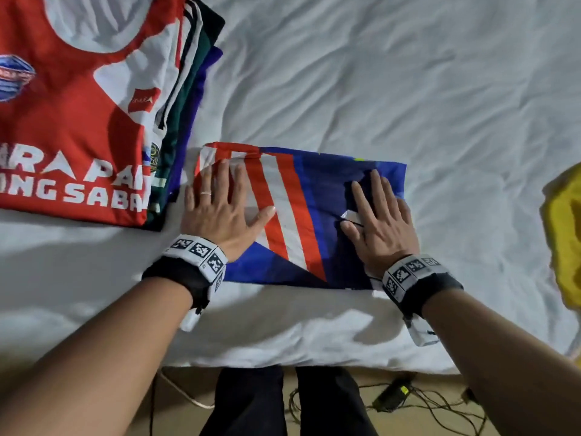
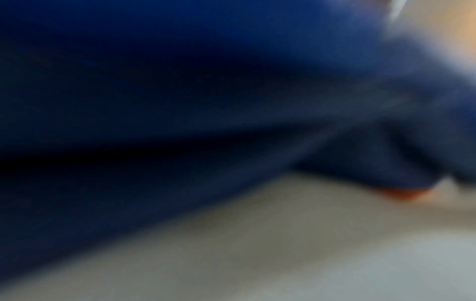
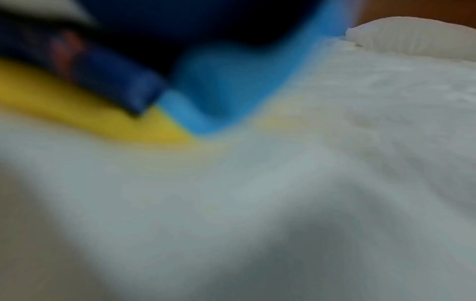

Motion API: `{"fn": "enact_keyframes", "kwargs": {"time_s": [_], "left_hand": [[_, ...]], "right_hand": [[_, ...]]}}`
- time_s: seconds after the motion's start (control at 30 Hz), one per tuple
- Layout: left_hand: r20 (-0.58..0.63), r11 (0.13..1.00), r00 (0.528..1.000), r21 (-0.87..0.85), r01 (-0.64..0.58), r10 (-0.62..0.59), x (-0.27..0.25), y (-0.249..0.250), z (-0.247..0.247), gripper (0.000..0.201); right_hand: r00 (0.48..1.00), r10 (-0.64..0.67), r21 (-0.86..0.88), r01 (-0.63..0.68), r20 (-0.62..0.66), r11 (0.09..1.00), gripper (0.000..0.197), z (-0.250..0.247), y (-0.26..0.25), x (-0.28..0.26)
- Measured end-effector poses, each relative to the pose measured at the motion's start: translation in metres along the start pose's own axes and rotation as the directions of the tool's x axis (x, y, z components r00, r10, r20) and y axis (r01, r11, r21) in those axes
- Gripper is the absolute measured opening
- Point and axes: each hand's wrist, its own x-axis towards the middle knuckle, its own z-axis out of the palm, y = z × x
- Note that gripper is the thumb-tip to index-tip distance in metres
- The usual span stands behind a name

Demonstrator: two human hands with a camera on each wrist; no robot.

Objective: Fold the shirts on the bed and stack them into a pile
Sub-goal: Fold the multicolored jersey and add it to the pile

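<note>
Both hands lie flat, fingers spread, on a folded blue shirt with red and white stripes (image 1: 301, 212) on the white bed sheet (image 1: 408, 89): left hand (image 1: 217, 209) on its striped end, right hand (image 1: 380, 221) on the blue end. A pile of folded shirts (image 1: 94, 105) sits just left; a yellow garment (image 1: 562, 228), perhaps a shirt, lies far right.

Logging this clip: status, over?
Left hand, right hand flat on folded blue shirt. Pile beside it. Yellow garment waiting. Nothing blocking.

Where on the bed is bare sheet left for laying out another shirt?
Bare sheet spans beyond the folded blue shirt, between the pile and the yellow garment. A narrower strip runs along the near edge. The left is crowded; both hands press the shirt.
</note>
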Motion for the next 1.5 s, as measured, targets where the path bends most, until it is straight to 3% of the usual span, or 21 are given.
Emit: {"fn": "enact_keyframes", "kwargs": {"time_s": [0.13,0.27,0.37,0.5,0.6,0.7,0.8,0.9,1.0,1.17,1.23,1.3,1.37,1.43,1.5], "left_hand": [[-0.092,0.999,0.995,0.016,-0.047,0.049,-0.006,-0.002,-0.005,0.103],[-0.137,0.994,0.984,0.018,-0.111,0.113,0.003,0.013,-0.014,0.097],[-0.066,0.998,0.997,0.054,-0.032,0.036,0.018,0.015,-0.017,0.091],[-0.159,1.000,0.987,0.000,0.021,-0.021,0.016,0.013,-0.023,0.091],[-0.156,0.996,0.985,0.061,-0.068,0.077,0.004,0.013,-0.019,0.091],[-0.065,0.993,0.998,0.121,-0.014,0.022,-0.004,0.003,-0.014,0.099],[-0.170,0.997,0.985,0.080,0.011,0.003,-0.005,-0.005,-0.031,0.097],[-0.249,0.992,0.962,0.087,-0.091,0.110,0.009,-0.006,-0.050,0.077],[-0.220,0.990,0.967,0.074,-0.116,0.130,0.033,0.000,-0.061,0.067],[-0.135,0.988,0.983,0.100,-0.114,0.127,0.057,0.008,-0.055,0.055],[-0.108,0.990,0.990,0.110,-0.082,0.094,0.058,0.009,-0.055,0.044],[-0.084,0.989,0.992,0.123,-0.081,0.091,0.056,0.009,-0.061,0.027],[-0.066,0.987,0.991,0.119,-0.105,0.113,0.050,0.008,-0.073,0.016],[-0.084,0.984,0.983,0.087,-0.156,0.163,0.042,0.007,-0.093,0.005],[-0.156,0.972,0.959,0.041,-0.232,0.236,0.029,0.009,-0.120,0.013]], "right_hand": [[0.996,0.022,-0.066,-0.016,0.088,0.998,0.081,0.006,0.018,-0.006],[1.000,-0.025,-0.023,0.025,0.018,0.999,0.080,-0.004,0.011,-0.007],[0.999,-0.050,-0.029,0.050,0.017,0.998,0.075,-0.003,0.014,0.001],[0.994,0.054,-0.039,-0.050,0.094,0.998,0.079,-0.008,0.032,0.008],[0.997,-0.059,-0.012,0.059,0.054,0.998,0.081,-0.015,0.025,-0.003],[0.963,-0.245,-0.083,0.255,0.114,0.963,0.086,-0.008,0.035,-0.024],[0.958,-0.240,-0.112,0.259,0.158,0.959,0.091,-0.015,0.058,-0.027],[0.970,-0.238,-0.023,0.239,0.049,0.971,0.074,-0.031,0.062,-0.004],[0.984,-0.171,0.078,0.174,-0.044,0.982,0.052,-0.048,0.052,0.035],[0.975,-0.044,0.064,0.031,0.219,0.997,0.066,-0.056,0.041,0.082],[0.965,-0.021,0.059,0.006,0.261,0.998,0.053,-0.056,0.041,0.088],[0.956,-0.011,0.070,-0.010,0.293,0.998,0.023,-0.060,0.042,0.086],[0.960,-0.031,0.119,-0.003,0.279,0.993,0.008,-0.069,0.044,0.079],[0.975,-0.063,0.203,0.020,0.211,0.979,0.013,-0.088,0.046,0.068],[0.987,-0.022,0.299,-0.027,0.161,0.954,0.022,-0.114,0.049,0.059]]}}
